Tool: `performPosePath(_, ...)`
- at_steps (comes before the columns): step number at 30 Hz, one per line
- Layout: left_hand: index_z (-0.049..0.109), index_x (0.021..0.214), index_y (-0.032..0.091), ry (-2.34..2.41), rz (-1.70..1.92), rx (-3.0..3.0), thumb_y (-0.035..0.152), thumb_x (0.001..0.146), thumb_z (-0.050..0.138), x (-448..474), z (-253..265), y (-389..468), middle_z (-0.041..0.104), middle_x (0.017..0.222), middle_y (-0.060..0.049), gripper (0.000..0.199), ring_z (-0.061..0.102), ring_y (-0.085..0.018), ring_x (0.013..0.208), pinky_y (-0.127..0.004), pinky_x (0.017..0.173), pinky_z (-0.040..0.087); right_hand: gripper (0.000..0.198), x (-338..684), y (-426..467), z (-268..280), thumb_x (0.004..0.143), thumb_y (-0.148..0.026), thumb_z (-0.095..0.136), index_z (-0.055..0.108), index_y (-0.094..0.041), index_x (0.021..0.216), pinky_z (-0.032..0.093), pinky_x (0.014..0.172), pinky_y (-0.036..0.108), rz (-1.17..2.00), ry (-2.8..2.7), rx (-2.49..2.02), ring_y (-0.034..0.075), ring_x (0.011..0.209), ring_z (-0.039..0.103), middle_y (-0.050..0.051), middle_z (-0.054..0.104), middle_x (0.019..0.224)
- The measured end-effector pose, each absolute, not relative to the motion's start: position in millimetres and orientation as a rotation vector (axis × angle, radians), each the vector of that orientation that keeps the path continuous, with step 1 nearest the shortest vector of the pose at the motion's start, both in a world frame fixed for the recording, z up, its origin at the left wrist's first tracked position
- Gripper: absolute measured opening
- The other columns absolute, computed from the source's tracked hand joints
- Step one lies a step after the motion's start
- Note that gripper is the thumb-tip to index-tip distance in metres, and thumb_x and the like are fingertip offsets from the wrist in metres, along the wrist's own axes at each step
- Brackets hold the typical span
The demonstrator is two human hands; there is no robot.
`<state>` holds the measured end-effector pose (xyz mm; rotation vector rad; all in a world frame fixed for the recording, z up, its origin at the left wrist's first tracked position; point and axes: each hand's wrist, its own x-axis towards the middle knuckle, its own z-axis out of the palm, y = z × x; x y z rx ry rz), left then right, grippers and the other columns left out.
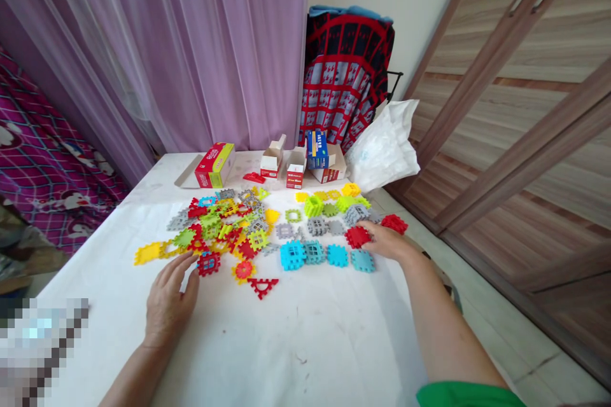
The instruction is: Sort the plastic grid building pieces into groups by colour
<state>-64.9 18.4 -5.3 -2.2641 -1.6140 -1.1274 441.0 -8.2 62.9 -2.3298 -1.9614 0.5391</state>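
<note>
My right hand (384, 240) reaches to the right side of the table, its fingers closed on the edge of a red toothed building tile (357, 237). My left hand (172, 292) rests low at the left, thumb apart from the fingers. Just beyond its fingertips lies a red window tile (209, 263) with blue showing through; whether they touch I cannot tell. A mixed heap of interlocking tiles (224, 222) spreads ahead of that hand. Sorted by colour nearer my right hand are blue tiles (292, 255), grey tiles (316, 226), green tiles (314, 206) and more red tiles (394, 224).
Small cardboard boxes stand along the back, among them a red-yellow box (214, 165) and a blue box (317, 149). A white plastic bag (384, 146) sits at the back right corner. A red triangular tile (262, 287) lies in front. A wooden wardrobe (515, 95) stands right.
</note>
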Motion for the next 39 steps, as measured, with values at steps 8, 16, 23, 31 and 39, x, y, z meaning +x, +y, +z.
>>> performPosePath(8, 0.062, 0.114, 0.024, -1.639, -1.11, -2.259, 0.031, 0.091, 0.046, -64, -5, 17, 0.067, 0.121, -0.01, 0.029, 0.063, -0.026, 0.112, -0.041, 0.093, 0.052, 0.067, 455, -1, 45, 0.074, -0.019, 0.065, 0.051, -0.021, 0.139, 0.044, 0.092, 0.031, 0.562, -1.973, -2.292, 0.025, 0.115, 0.06, 0.011, 0.062, 0.132)
performPosePath(16, 0.062, 0.114, 0.023, -1.642, -1.085, -2.281, 0.032, 0.09, 0.046, -66, -7, 19, 0.067, 0.121, -0.01, 0.03, 0.064, -0.027, 0.11, -0.042, 0.093, 0.053, 0.058, 446, -9, 51, 0.076, -0.019, 0.065, 0.055, -0.019, 0.133, 0.046, 0.083, 0.03, 0.518, -1.965, -2.308, 0.024, 0.1, 0.064, 0.01, 0.068, 0.113)
performPosePath(23, 0.063, 0.113, 0.023, -1.623, -1.085, -2.279, 0.032, 0.09, 0.046, -66, -9, 21, 0.068, 0.119, -0.01, 0.03, 0.064, -0.026, 0.109, -0.042, 0.095, 0.052, 0.049, 408, -12, 69, 0.089, -0.048, 0.053, 0.055, -0.017, 0.127, 0.045, 0.084, 0.037, 0.305, -1.855, -2.563, 0.03, 0.105, 0.064, 0.017, 0.067, 0.116)
performPosePath(31, 0.062, 0.114, 0.023, -1.629, -1.081, -2.291, 0.032, 0.091, 0.045, -65, -7, 17, 0.067, 0.12, -0.011, 0.03, 0.064, -0.027, 0.109, -0.041, 0.092, 0.053, 0.051, 372, -2, 66, 0.087, -0.051, 0.053, 0.053, -0.012, 0.12, 0.048, 0.084, 0.041, 0.3, -1.589, -2.777, 0.033, 0.111, 0.063, 0.022, 0.066, 0.116)
performPosePath(39, 0.063, 0.113, 0.02, -1.627, -1.102, -2.272, 0.03, 0.092, 0.045, -65, -9, 18, 0.067, 0.119, -0.012, 0.029, 0.063, -0.026, 0.11, -0.041, 0.096, 0.05, 0.044, 376, -3, 64, 0.088, -0.042, 0.053, 0.053, -0.014, 0.121, 0.049, 0.084, 0.041, 0.332, -1.587, -2.788, 0.033, 0.111, 0.063, 0.021, 0.066, 0.117)
